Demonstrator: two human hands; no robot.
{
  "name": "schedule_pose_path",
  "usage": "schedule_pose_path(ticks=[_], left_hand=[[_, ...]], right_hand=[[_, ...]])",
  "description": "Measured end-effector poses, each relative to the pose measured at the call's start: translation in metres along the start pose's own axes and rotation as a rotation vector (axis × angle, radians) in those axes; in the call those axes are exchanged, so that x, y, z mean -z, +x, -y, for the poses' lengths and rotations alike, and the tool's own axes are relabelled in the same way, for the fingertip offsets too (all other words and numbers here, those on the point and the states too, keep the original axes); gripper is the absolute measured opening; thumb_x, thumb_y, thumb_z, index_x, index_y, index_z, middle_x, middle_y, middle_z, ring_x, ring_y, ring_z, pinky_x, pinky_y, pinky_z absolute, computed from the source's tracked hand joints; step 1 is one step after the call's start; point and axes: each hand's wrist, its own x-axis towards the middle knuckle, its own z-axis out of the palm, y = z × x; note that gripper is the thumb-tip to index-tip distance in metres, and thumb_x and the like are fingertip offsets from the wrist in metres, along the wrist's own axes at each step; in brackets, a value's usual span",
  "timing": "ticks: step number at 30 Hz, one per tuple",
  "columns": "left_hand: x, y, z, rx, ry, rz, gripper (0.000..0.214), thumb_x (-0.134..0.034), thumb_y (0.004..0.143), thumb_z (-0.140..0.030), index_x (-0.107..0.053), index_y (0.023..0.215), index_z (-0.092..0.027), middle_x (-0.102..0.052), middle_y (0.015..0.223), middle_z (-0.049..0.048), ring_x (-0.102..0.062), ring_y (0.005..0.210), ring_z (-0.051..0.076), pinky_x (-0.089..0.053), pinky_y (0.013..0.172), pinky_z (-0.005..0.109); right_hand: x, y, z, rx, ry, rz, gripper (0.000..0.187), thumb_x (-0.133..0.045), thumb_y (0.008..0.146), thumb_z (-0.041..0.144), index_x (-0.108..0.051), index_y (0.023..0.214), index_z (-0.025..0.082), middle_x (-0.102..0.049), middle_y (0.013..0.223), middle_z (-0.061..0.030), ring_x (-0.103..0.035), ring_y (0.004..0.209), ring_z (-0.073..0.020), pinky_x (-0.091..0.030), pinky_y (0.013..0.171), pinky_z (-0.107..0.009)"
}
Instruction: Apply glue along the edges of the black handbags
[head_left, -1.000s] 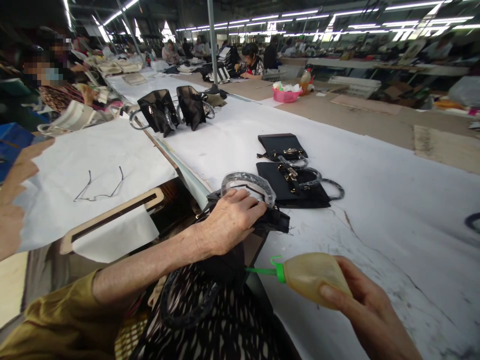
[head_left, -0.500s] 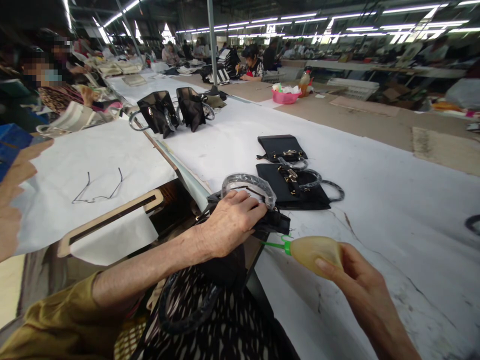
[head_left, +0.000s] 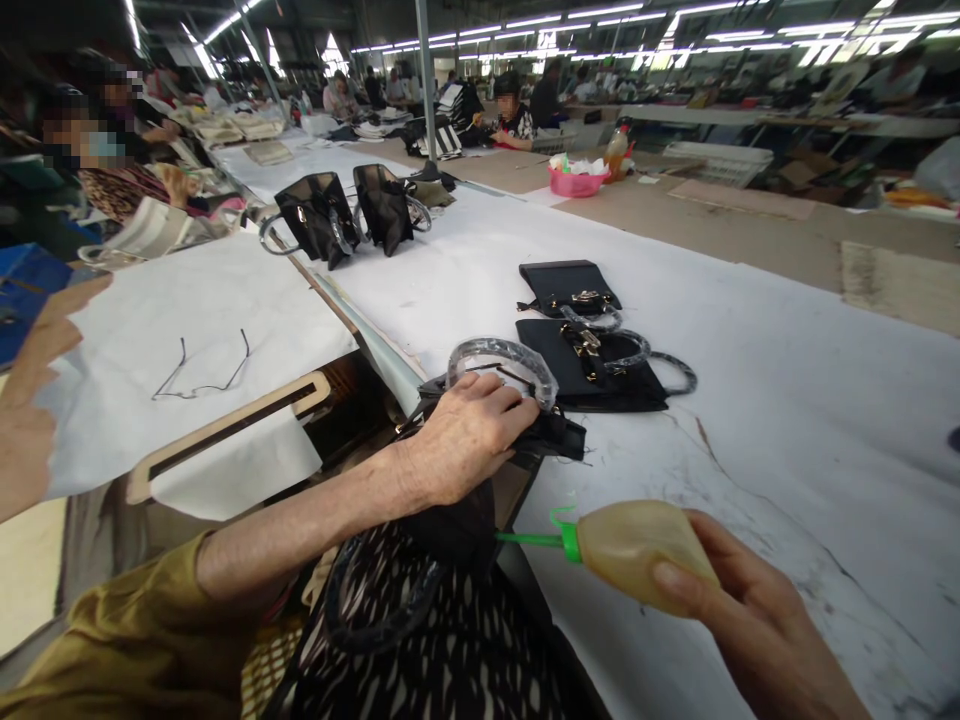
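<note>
My left hand presses down on a black handbag at the table's near edge, fingers curled over the bag just below its wrapped curved handle. My right hand grips a yellowish squeeze bottle with a green nozzle. The nozzle tip points left toward the bag's lower side, close to my left wrist. Part of the bag hangs off the edge over my patterned lap.
Two flat black bags with gold clasps lie just beyond on the white table cover. Two upright black bags stand farther back. Eyeglasses and a wooden slotted board lie at left. Another person's hand shows at the left edge.
My right hand with the bottle drew back down and toward me, lowering the nozzle from the bag's right edge to below my left hand. My left hand stayed put.
</note>
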Motion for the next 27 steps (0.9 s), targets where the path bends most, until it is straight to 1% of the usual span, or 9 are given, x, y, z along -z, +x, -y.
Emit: schedule_pose_path(ticks=[3, 6, 10, 12, 15, 18, 21, 24, 27], left_hand=[[0.0, 0.002, 0.001, 0.002, 0.012, -0.002, 0.031, -0.051, 0.082, -0.023, -0.049, 0.112, -0.016, -0.057, 0.102, 0.0071, -0.046, 0.094, 0.022, -0.038, 0.08, 0.035], [0.003, 0.004, 0.002, 0.003, 0.022, -0.002, 0.031, -0.053, 0.08, -0.022, -0.049, 0.111, -0.016, -0.058, 0.1, 0.0066, -0.046, 0.092, 0.022, -0.038, 0.079, 0.034], [0.004, 0.006, 0.002, 0.008, 0.025, -0.008, 0.031, -0.053, 0.079, -0.02, -0.049, 0.11, -0.016, -0.057, 0.099, 0.0067, -0.046, 0.092, 0.022, -0.038, 0.078, 0.034], [0.003, 0.006, 0.002, 0.008, 0.024, -0.012, 0.031, -0.053, 0.079, -0.018, -0.049, 0.109, -0.016, -0.057, 0.098, 0.0067, -0.046, 0.092, 0.023, -0.038, 0.078, 0.034], [0.003, 0.007, 0.002, 0.01, 0.016, -0.01, 0.03, -0.053, 0.078, -0.017, -0.049, 0.108, -0.016, -0.056, 0.098, 0.0069, -0.046, 0.093, 0.023, -0.038, 0.079, 0.035], [0.003, 0.008, 0.002, 0.009, 0.004, 0.0, 0.031, -0.054, 0.078, -0.017, -0.049, 0.108, -0.016, -0.056, 0.1, 0.007, -0.046, 0.093, 0.023, -0.038, 0.079, 0.036], [0.005, 0.008, 0.001, 0.006, 0.002, 0.007, 0.031, -0.054, 0.078, -0.018, -0.048, 0.109, -0.016, -0.056, 0.1, 0.007, -0.047, 0.093, 0.022, -0.039, 0.079, 0.036], [0.006, 0.009, 0.001, 0.008, 0.01, 0.008, 0.028, -0.053, 0.079, -0.019, -0.049, 0.107, -0.016, -0.057, 0.1, 0.0069, -0.046, 0.092, 0.022, -0.039, 0.079, 0.035], [0.006, 0.009, 0.001, 0.015, 0.014, 0.0, 0.026, -0.053, 0.08, -0.019, -0.05, 0.106, -0.016, -0.057, 0.1, 0.0066, -0.046, 0.091, 0.022, -0.039, 0.078, 0.035]], right_hand=[[0.004, -0.004, -0.003, -0.04, 0.058, 0.062, 0.031, -0.068, 0.062, 0.045, -0.063, 0.081, 0.021, -0.066, 0.081, -0.0042, -0.059, 0.071, -0.0259, -0.048, 0.06, -0.031], [0.008, -0.006, -0.01, -0.081, 0.136, 0.082, 0.034, -0.068, 0.063, 0.046, -0.065, 0.085, 0.02, -0.067, 0.084, -0.0069, -0.06, 0.072, -0.0269, -0.048, 0.059, -0.032], [0.008, -0.009, -0.023, -0.164, 0.251, 0.021, 0.04, -0.068, 0.064, 0.049, -0.067, 0.09, 0.018, -0.067, 0.083, -0.0082, -0.059, 0.074, -0.0261, -0.05, 0.058, -0.031], [0.006, -0.01, -0.029, -0.216, 0.317, -0.023, 0.039, -0.069, 0.064, 0.049, -0.068, 0.089, 0.018, -0.067, 0.082, -0.0079, -0.06, 0.073, -0.0249, -0.051, 0.057, -0.03], [0.002, -0.012, -0.036, -0.24, 0.377, -0.057, 0.036, -0.07, 0.065, 0.047, -0.069, 0.086, 0.019, -0.067, 0.08, -0.007, -0.06, 0.071, -0.0235, -0.052, 0.055, -0.029], [0.0, -0.014, -0.042, -0.25, 0.376, -0.072, 0.037, -0.069, 0.065, 0.049, -0.069, 0.085, 0.018, -0.068, 0.081, -0.008, -0.062, 0.074, -0.0267, -0.053, 0.055, -0.031], [-0.004, -0.017, -0.046, -0.273, 0.35, -0.073, 0.044, -0.066, 0.067, 0.053, -0.068, 0.091, 0.016, -0.069, 0.086, -0.011, -0.062, 0.08, -0.0313, -0.053, 0.055, -0.034], [-0.01, -0.022, -0.049, -0.307, 0.384, -0.084, 0.046, -0.065, 0.066, 0.054, -0.067, 0.093, 0.016, -0.068, 0.09, -0.0112, -0.062, 0.082, -0.0311, -0.052, 0.055, -0.032], [-0.013, -0.027, -0.047, -0.336, 0.404, -0.087, 0.046, -0.065, 0.067, 0.054, -0.066, 0.094, 0.016, -0.069, 0.088, -0.0101, -0.062, 0.082, -0.0294, -0.051, 0.055, -0.029]])
